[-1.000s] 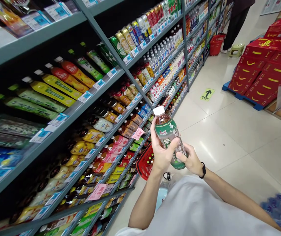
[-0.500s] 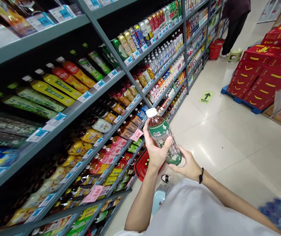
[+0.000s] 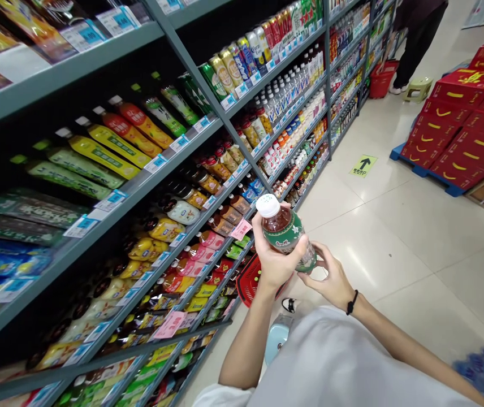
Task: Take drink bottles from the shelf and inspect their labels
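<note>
Supermarket aisle, seen from above the hands.

Left hand (image 3: 273,263): closed around a clear plastic bottle of brown drink with a white screw cap and green label (image 3: 286,232), thumb lying across the label. The bottle is tilted, cap up and leaning toward the shelves.

Right hand (image 3: 331,280): fingers curled against the bottle's lower end, gripping it from the right. Thin black band (image 3: 351,302) on that wrist.

Left of the hands: long grey metal shelving (image 3: 140,186), tier on tier, packed with bottled and canned drinks. Blue-and-white price tags run along every shelf edge, with a few pink ones lower down.

Just below the left hand: a red plastic shopping basket (image 3: 253,278) standing on the floor against the shelf foot.

Under and right of the hands: glossy cream floor tiles (image 3: 394,237) catching the ceiling light. Farther ahead on them is a green floor sticker with a black arrow (image 3: 363,165).

Well to the right, beyond the right hand: stacked red cardboard cartons (image 3: 466,130) on a blue pallet.

Far down the aisle: another person in dark trousers (image 3: 415,34), beside a second red basket (image 3: 381,79) and a small pale green stool (image 3: 419,87).
</note>
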Tool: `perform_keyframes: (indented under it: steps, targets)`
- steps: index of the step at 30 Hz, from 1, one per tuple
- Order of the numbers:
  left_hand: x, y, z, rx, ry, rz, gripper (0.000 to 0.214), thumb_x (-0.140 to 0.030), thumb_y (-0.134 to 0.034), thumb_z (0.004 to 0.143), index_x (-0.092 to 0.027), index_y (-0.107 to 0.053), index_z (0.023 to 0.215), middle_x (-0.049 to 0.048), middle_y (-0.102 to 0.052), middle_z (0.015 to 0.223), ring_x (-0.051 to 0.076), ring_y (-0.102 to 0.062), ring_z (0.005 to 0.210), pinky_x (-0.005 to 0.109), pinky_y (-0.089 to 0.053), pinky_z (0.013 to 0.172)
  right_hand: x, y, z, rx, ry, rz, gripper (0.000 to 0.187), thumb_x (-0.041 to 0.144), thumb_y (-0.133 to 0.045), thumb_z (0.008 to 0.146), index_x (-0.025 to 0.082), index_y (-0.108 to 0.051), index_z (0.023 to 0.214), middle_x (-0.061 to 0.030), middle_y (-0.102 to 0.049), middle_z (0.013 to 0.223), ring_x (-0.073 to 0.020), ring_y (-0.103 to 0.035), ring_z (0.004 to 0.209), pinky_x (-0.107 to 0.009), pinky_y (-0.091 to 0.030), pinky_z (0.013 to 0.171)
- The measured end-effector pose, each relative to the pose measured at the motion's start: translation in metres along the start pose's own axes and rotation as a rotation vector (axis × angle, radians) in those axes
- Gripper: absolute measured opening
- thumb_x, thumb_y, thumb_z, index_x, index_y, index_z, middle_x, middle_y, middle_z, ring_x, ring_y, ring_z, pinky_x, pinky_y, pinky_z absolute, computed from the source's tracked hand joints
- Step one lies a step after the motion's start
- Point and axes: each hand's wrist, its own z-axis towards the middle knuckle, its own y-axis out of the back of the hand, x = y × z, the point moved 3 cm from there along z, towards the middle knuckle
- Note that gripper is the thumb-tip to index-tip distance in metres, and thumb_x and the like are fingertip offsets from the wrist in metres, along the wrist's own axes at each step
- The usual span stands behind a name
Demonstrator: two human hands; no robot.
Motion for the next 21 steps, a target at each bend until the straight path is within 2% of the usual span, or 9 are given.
perform_keyframes:
  steps: [6, 11, 16, 21]
  targets:
    - [0.004, 0.002, -0.004, -0.014, -0.013, -0.028, 0.064, -0.028, -0.084, 0.083, -0.025, -0.043, 0.133, 0.0127, -0.058, 0.133, 0.022, -0.069, 0.102, 0.038, -0.060, 0.091, -0.003, -0.004, 0.000, -0.015, 0.002, -0.006, 0.070, 0.023, -0.084, 0.079, 0.025, -0.052, 0.141, -0.0110, -0.066, 0.134, -0.0239, -0.068, 0.111, -0.033, -0.067, 0.080]
    - [0.002, 0.005, -0.001, -0.033, -0.012, -0.010, 0.063, -0.031, -0.083, 0.084, -0.024, -0.045, 0.134, 0.0131, -0.056, 0.133, 0.021, -0.068, 0.100, 0.036, -0.061, 0.088, -0.004, -0.007, 0.002, -0.016, 0.002, -0.015, 0.069, 0.024, -0.085, 0.079, 0.024, -0.053, 0.139, -0.0112, -0.067, 0.132, -0.0245, -0.069, 0.110, -0.034, -0.066, 0.080]
    - [0.001, 0.005, -0.002, -0.045, -0.008, -0.032, 0.060, -0.031, -0.083, 0.084, -0.024, -0.046, 0.132, 0.0130, -0.055, 0.134, 0.019, -0.069, 0.094, 0.035, -0.061, 0.084, -0.008, -0.009, 0.001, -0.032, -0.011, 0.002, 0.069, 0.026, -0.087, 0.078, 0.024, -0.053, 0.139, -0.0113, -0.068, 0.132, -0.0264, -0.067, 0.118, -0.033, -0.065, 0.080]
    - [0.006, 0.006, -0.004, -0.057, 0.026, -0.030, 0.062, -0.031, -0.083, 0.085, -0.025, -0.044, 0.134, 0.0125, -0.056, 0.133, 0.018, -0.067, 0.092, 0.034, -0.061, 0.083, -0.012, -0.010, -0.001, -0.056, -0.021, 0.036, 0.067, 0.025, -0.089, 0.075, 0.024, -0.057, 0.133, -0.0088, -0.072, 0.121, -0.0217, -0.071, 0.101, -0.029, -0.063, 0.075]
